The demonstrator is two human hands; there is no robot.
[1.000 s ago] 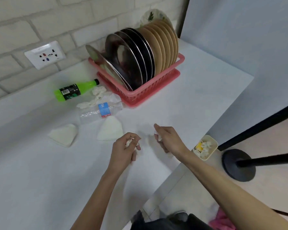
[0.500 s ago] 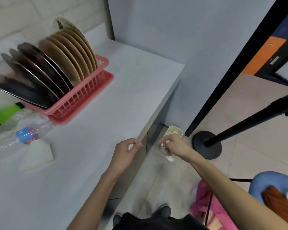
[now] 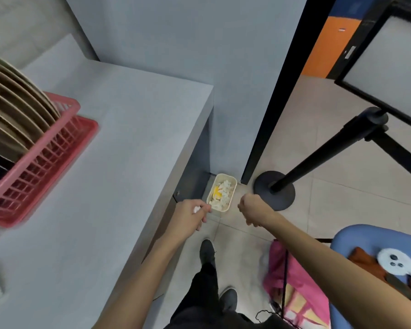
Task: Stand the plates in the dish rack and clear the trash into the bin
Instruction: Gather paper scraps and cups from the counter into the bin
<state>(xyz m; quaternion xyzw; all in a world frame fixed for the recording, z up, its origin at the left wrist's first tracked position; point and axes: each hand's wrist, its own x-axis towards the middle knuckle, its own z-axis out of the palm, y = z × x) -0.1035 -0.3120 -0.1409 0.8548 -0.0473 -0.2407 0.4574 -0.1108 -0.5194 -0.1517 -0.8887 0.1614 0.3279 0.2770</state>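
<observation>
Two hands reach out past the desk (image 3: 119, 148) edge, over the floor, toward the bin (image 3: 221, 192), a small cream tub standing on the tiles against the desk's side panel. It is already partly filled with white scraps and something yellow.

Left hand (image 3: 190, 217): grip curled closed, a small white scrap of trash (image 3: 196, 209) pinched at the fingertips, held just beside the near-left rim of the bin. Right hand (image 3: 253, 209): fist closed, knuckles up, palm turned down and away. Cannot tell whether anything is inside it. It sits just right of the bin, near the black stand base (image 3: 274, 189).

Plates (image 3: 14, 108) stand on edge in the pink dish rack (image 3: 40, 167) at the left of the desk; that half of the task looks done as far as visible.

Risks, as judgement:
- Bin opening is small and well below the hands. Neither hand is squarely over it, so a release from here could drop the scrap on the tiles beside the rim.
- Light paper drifts; letting go from height would make a miss more likely.
- Bin looks fairly full, so a scrap could bounce or roll off the heap.

Pose: both forearms extended forward and down, wrists slightly flexed, hands flanking the bin on either side.
</observation>
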